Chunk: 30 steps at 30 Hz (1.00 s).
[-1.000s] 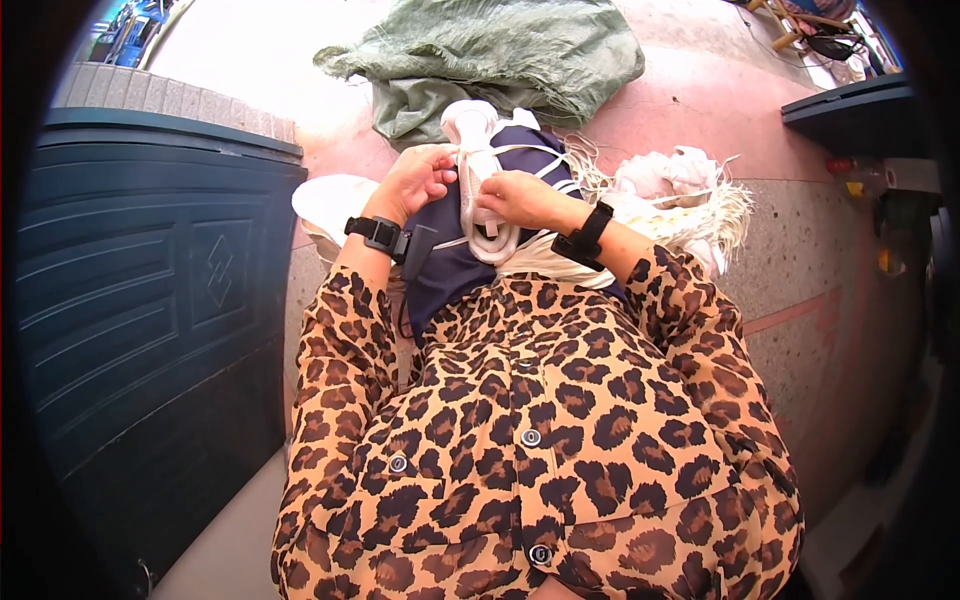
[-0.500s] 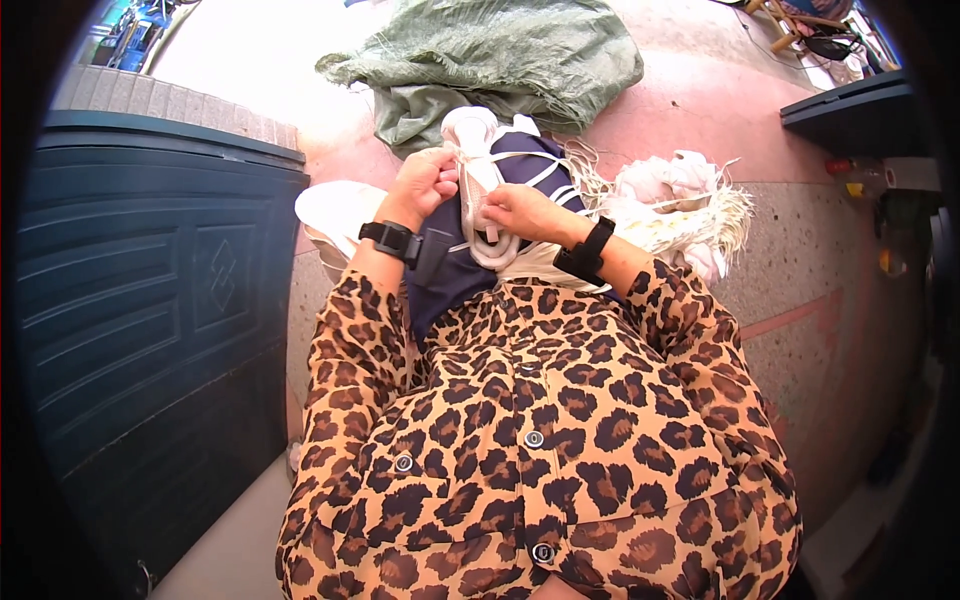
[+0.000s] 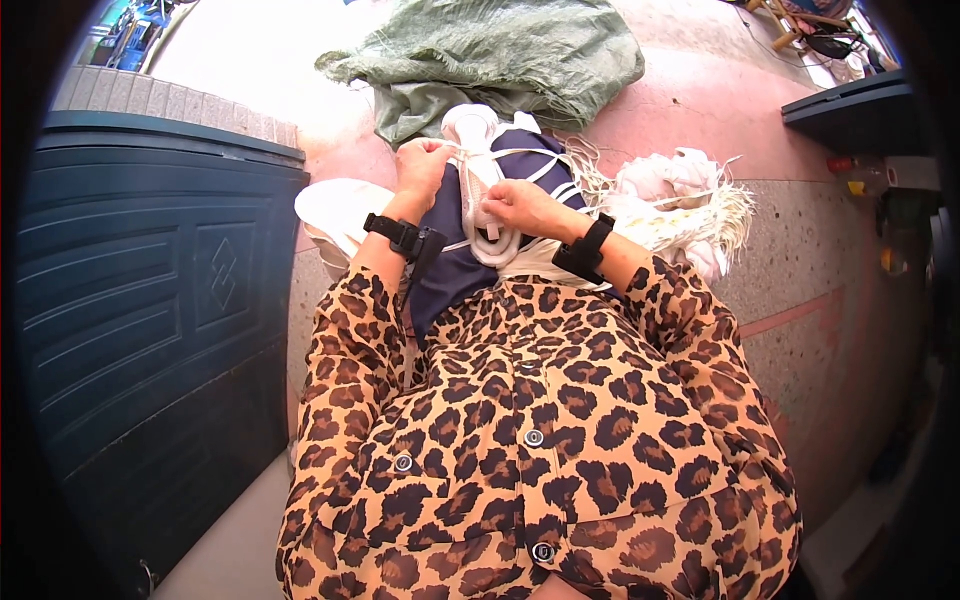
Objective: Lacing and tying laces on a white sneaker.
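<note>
In the head view, the left hand (image 3: 421, 172) has its fingers pressed together, apparently pinching a white lace (image 3: 525, 152) at the left edge of a white shoe (image 3: 470, 125). The fingers of the right hand (image 3: 530, 208) are bent in over the shoe's opening; they seem to pinch its edge or a lace there, but I cannot tell which. The shoe lies between the two sets of fingers on the navy cloth (image 3: 450, 290) over the lap, one rounded end beyond them and the other nearer the body. Right of the right fingers, strands cross the cloth toward a bundle of laces (image 3: 725, 215) with frayed ends. Left of the left fingers is a white rounded thing (image 3: 345, 208); ahead of both, a green sack (image 3: 510, 60).

The step in hand looks like working the lace through the shoe: left fingers drawing, right fingers steadying or feeding. The next move probably calls for a firm left pinch and an even pull, with the right fingers holding the opening steady.
</note>
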Tool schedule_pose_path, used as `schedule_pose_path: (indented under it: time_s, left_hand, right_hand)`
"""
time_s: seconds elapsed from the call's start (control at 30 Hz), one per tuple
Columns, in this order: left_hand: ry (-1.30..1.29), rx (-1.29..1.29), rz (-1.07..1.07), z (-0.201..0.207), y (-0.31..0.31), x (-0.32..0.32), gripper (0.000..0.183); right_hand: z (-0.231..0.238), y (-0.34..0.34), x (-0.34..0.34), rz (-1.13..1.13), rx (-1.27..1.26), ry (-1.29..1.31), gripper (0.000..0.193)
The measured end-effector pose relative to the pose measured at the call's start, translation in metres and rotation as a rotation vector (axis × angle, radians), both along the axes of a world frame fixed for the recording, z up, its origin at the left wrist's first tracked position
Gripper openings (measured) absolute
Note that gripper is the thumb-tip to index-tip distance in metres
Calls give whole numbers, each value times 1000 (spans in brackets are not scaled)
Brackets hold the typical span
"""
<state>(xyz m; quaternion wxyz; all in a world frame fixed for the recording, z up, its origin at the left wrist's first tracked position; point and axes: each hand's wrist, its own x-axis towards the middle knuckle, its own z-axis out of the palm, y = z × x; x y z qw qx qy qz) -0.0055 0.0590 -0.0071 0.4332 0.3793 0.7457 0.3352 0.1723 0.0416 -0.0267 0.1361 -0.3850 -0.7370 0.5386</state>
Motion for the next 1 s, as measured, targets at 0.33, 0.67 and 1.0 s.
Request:
schedule_pose_path:
  time_s: [0.33,0.67,1.0]
  left_hand:
    - [-845,-337,-123,2,1,-25,13]
    - [-121,73,-14,-7,2,-4,5]
    - [-913,-374,-127,-6,7,-25,16]
  right_hand:
    - [2,-1,2,-7,71,-9,27]
    - [3,-7,2,-73,89,-22,26]
    - [11,-13,15,-4,180,-60,25]
